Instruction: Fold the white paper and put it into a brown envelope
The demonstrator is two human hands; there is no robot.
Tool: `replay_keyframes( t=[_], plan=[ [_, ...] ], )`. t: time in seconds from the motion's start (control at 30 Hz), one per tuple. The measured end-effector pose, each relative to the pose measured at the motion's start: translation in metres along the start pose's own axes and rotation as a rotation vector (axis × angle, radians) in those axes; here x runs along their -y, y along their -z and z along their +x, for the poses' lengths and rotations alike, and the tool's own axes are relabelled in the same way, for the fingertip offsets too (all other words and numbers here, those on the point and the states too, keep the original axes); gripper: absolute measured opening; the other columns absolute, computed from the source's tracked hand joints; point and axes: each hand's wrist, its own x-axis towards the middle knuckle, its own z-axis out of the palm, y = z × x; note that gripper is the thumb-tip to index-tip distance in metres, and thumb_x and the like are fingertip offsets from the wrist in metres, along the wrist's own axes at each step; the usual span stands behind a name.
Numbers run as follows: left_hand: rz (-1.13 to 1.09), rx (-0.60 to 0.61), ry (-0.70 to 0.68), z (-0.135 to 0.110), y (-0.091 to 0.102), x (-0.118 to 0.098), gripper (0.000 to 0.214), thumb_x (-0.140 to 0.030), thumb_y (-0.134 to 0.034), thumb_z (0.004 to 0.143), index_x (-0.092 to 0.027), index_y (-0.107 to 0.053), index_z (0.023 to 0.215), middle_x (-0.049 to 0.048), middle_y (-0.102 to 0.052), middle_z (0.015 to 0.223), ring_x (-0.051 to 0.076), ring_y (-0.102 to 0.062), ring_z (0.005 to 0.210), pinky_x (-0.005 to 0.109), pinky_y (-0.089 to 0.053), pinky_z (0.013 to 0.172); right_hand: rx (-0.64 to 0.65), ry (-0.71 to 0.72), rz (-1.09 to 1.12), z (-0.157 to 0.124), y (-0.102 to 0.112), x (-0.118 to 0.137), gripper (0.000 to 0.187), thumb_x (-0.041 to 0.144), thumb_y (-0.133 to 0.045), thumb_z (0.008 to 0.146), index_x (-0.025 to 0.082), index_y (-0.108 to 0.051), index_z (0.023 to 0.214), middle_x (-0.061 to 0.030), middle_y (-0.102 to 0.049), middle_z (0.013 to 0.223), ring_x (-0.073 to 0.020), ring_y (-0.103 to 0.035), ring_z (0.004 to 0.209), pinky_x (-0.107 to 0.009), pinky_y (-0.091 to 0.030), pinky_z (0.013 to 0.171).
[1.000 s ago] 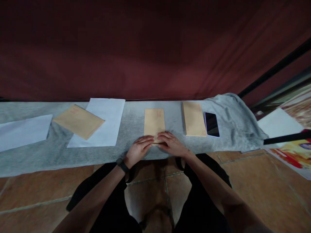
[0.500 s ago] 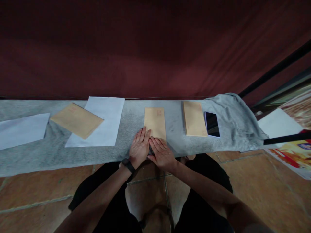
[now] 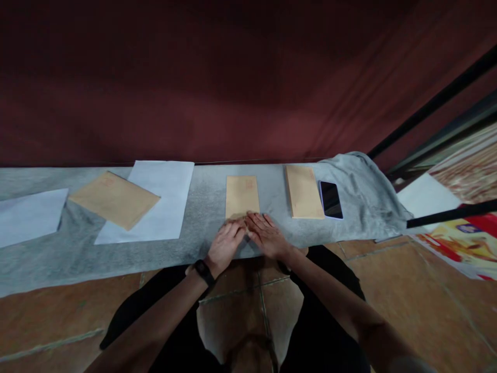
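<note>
A phone (image 3: 331, 199) (dark-screened, pale-edged) is shown to the right of the right hand (image 3: 269, 237); beyond that hand, a dark red backdrop (image 3: 233, 103) is seen; below it, a tiled floor (image 3: 423, 305); far to its right, a brightly printed sheet (image 3: 471, 243).

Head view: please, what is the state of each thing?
Middle envelope, flat, near end under left hand and right hand
Left envelope, lying aslant, partly on white sheet
White sheet, flat, partly covered
Leftmost paper, partly in view
Envelope stack, lying flat
Phone, screen up, dark
Grey cloth, spread, bunched at right
</note>
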Motion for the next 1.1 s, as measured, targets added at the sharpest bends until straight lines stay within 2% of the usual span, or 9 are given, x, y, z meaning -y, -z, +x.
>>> replay_keyframes(
  t=[0.07, 0.17, 0.3, 0.43, 0.57, 0.73, 0.87, 0.97, 1.1],
  plan=[
    [-0.018, 0.021, -0.080, 0.001, 0.002, 0.000, 0.034, -0.009, -0.046, 0.093, -0.020, -0.064, 0.120, 0.0105, -0.067, 0.120, 0.023, -0.062, 0.114, 0.038, -0.050, 0.102, 0.017, 0.006, -0.013, 0.014, 0.001, -0.005, 0.055, 0.041, -0.021, 0.108, 0.020, -0.030, 0.157, -0.0055, -0.024, 0.165, -0.0193, -0.024, 0.153, -0.046, -0.016, 0.127],
    [-0.054, 0.025, -0.136, 0.002, 0.003, 0.005, 0.036, -0.006, -0.047, 0.092, -0.018, -0.063, 0.122, 0.0089, -0.067, 0.120, 0.021, -0.061, 0.114, 0.037, -0.049, 0.104, 0.034, -0.003, -0.052, 0.042, 0.000, -0.013, 0.054, 0.041, -0.024, 0.107, 0.023, -0.028, 0.158, -0.0047, -0.022, 0.166, -0.0207, -0.022, 0.154, -0.047, -0.014, 0.127],
    [-0.084, 0.062, -0.138, 0.001, 0.003, 0.013, 0.033, -0.005, -0.046, 0.092, -0.018, -0.065, 0.116, 0.0075, -0.068, 0.117, 0.019, -0.062, 0.110, 0.034, -0.050, 0.101, 0.041, -0.038, -0.091, 0.088, 0.002, -0.023, 0.055, 0.043, -0.026, 0.107, 0.025, -0.028, 0.158, -0.0030, -0.017, 0.167, -0.0232, -0.018, 0.155, -0.048, -0.012, 0.127],
    [-0.102, 0.096, -0.144, -0.002, 0.005, 0.016, 0.037, -0.007, -0.045, 0.092, -0.021, -0.063, 0.122, 0.0071, -0.067, 0.121, 0.019, -0.060, 0.115, 0.035, -0.049, 0.103, -0.014, -0.130, -0.082, 0.133, 0.006, -0.033, 0.056, 0.045, -0.027, 0.106, 0.023, -0.030, 0.158, -0.0050, -0.019, 0.167, -0.0252, -0.017, 0.155, -0.049, -0.011, 0.127],
    [-0.111, 0.125, -0.156, -0.002, 0.007, 0.017, 0.036, -0.008, -0.044, 0.094, -0.022, -0.063, 0.121, 0.0065, -0.066, 0.120, 0.019, -0.059, 0.115, 0.035, -0.049, 0.101, -0.066, -0.138, -0.047, 0.150, 0.004, -0.038, 0.058, 0.045, -0.027, 0.106, 0.018, -0.031, 0.157, -0.0075, -0.021, 0.167, -0.0256, -0.019, 0.154, -0.051, -0.011, 0.127],
    [-0.173, 0.092, -0.097, 0.000, 0.006, 0.018, 0.029, -0.011, -0.046, 0.095, -0.022, -0.066, 0.112, 0.0066, -0.067, 0.119, 0.020, -0.059, 0.113, 0.039, -0.047, 0.102, 0.000, -0.084, 0.008, 0.120, -0.004, -0.030, 0.061, 0.047, -0.021, 0.106, 0.016, -0.027, 0.158, -0.0096, -0.021, 0.166, -0.0238, -0.017, 0.155, -0.050, -0.013, 0.127],
    [-0.163, -0.021, 0.117, 0.000, 0.004, 0.019, 0.024, -0.023, -0.049, 0.097, -0.021, -0.065, 0.116, 0.0107, -0.063, 0.127, 0.025, -0.056, 0.117, 0.043, -0.046, 0.102, 0.052, -0.043, 0.029, 0.075, -0.008, -0.018, 0.064, 0.050, -0.017, 0.106, 0.016, -0.024, 0.159, -0.0098, -0.020, 0.167, -0.0210, -0.015, 0.155, -0.046, -0.016, 0.127],
    [-0.096, -0.098, 0.266, -0.001, 0.004, 0.020, 0.039, -0.035, -0.054, 0.095, -0.017, -0.057, 0.130, 0.0163, -0.056, 0.135, 0.030, -0.053, 0.121, 0.046, -0.045, 0.102, 0.046, -0.020, 0.033, 0.044, -0.008, -0.012, 0.065, 0.051, -0.019, 0.106, 0.013, -0.025, 0.158, -0.0128, -0.019, 0.166, -0.0210, -0.016, 0.155, -0.045, -0.019, 0.127],
    [-0.038, -0.106, 0.327, -0.001, 0.004, 0.017, 0.050, -0.039, -0.056, 0.094, -0.013, -0.050, 0.136, 0.0180, -0.058, 0.128, 0.033, -0.055, 0.114, 0.046, -0.047, 0.096, 0.002, 0.021, 0.014, 0.013, -0.005, -0.002, 0.063, 0.048, -0.026, 0.106, 0.011, -0.028, 0.157, -0.0148, -0.024, 0.165, -0.0211, -0.020, 0.154, -0.044, -0.022, 0.127]
  ],
)
